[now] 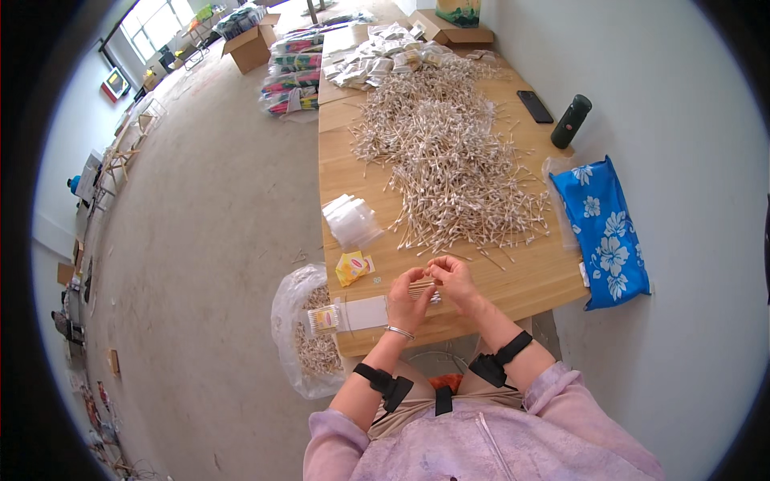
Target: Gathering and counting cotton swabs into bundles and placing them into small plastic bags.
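At the near end of the wood table (529, 276), going from left to right: a small pack of swabs (324, 319) by the edge, a flat white strip (365, 313), then the left hand (405, 301), with fingers bent in around a little row of cotton swabs (423, 289). Just to the right, with tips touching or almost touching the left ones, the right hand (454, 280), with thumb and finger pinched close together. Cannot tell about anything tiny inside that pinch. Looks like the step of getting a few swabs neat in a bunch. Probably calls next for lining up the white ends and keeping a soft, snug hold, with no sticks slipping out. On the table top, again from the left: a pile of clear bags (351, 221), a yellow packet (350, 268), white packs (377, 64) at the far end, a big messy heap of loose swabs (449, 160), a black phone (535, 107) and a dark green bottle (571, 122). Around it, from the left: a bright window (156, 30), a wide grey floor (192, 240), an open brown box (249, 52), a see-through bag (286, 313) with more swabs, bright bundles (295, 80) in plastic, a blue flowery pack (613, 252) and a pale wall (658, 104).
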The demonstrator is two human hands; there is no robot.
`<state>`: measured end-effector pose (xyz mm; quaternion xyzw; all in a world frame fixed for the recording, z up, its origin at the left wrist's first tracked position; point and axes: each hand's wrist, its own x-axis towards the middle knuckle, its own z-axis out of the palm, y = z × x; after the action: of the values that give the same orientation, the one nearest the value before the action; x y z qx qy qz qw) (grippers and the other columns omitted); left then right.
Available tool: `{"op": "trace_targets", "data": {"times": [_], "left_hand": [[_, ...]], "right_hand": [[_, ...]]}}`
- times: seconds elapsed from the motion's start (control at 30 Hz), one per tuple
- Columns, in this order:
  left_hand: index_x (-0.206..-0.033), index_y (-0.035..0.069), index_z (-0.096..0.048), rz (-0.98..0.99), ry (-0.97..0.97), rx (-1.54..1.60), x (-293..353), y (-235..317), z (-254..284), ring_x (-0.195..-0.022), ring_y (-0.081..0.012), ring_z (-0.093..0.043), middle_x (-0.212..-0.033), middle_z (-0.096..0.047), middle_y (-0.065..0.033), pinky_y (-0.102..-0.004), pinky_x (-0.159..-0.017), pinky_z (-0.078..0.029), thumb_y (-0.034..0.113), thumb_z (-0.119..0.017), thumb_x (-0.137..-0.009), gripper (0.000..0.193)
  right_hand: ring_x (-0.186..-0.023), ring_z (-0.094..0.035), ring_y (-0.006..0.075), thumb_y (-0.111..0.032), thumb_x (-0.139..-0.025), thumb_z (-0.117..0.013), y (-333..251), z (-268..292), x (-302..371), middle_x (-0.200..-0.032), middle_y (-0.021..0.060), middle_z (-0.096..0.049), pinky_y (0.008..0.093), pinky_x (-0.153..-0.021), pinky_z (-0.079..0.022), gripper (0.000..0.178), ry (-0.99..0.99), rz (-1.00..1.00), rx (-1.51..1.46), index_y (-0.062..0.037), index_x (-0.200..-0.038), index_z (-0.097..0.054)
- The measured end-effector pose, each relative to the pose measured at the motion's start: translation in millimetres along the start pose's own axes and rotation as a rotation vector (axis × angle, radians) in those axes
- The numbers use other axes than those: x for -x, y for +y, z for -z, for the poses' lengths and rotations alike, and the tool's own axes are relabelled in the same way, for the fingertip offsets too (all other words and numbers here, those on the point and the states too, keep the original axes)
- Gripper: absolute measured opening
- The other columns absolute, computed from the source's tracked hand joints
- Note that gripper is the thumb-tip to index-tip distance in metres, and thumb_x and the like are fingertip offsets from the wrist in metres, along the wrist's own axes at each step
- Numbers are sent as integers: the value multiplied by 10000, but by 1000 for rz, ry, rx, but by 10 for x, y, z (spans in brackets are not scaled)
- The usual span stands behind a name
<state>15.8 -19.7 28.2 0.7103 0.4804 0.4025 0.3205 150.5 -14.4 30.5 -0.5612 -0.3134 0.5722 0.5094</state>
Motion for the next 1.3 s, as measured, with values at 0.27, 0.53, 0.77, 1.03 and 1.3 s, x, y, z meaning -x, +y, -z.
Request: {"op": "trace_targets", "data": {"times": [0.27,0.53,0.77,1.03,1.3], "left_hand": [[-1012,-19,-604,284,-40,565,115,-65,3,-830,-107,-620,-919,-654,-49,-235,-748,-509,63,-642,-863,175],[-978,-17,-625,279,28,532,156,8,158,-774,-77,-599,-853,-650,-25,-212,-698,-492,76,-629,-878,137],[-995,-15,-637,268,54,697,146,62,217,-774,-71,-597,-855,-651,-16,-203,-702,-489,57,-641,-865,149],[-1028,-27,-639,289,37,826,113,154,223,-801,-83,-601,-901,-656,-47,-207,-708,-496,59,-642,-866,183],[-1010,-15,-639,324,10,824,102,77,225,-800,-104,-609,-884,-662,-52,-232,-741,-500,91,-629,-882,166]], "right_hand": [[-752,-564,79,-101,-883,-586,-91,-46,215,-840,-12,-610,229,-685,-451,64,-113,-154,-404,-84,-942,-603],[-726,-556,66,-123,-879,-609,-141,108,310,-816,-5,-624,227,-661,-457,75,-162,-38,-160,-53,-906,-618],[-653,-485,49,-170,-931,-558,-243,65,451,-724,-22,-567,203,-604,-417,183,-328,5,128,-21,-841,-615],[-632,-427,48,-170,-958,-506,-237,44,483,-696,-34,-516,206,-577,-378,216,-338,29,78,-24,-825,-593],[-643,-466,33,-179,-937,-550,-205,10,491,-722,-36,-555,194,-570,-405,188,-319,85,106,-23,-857,-619]]}}
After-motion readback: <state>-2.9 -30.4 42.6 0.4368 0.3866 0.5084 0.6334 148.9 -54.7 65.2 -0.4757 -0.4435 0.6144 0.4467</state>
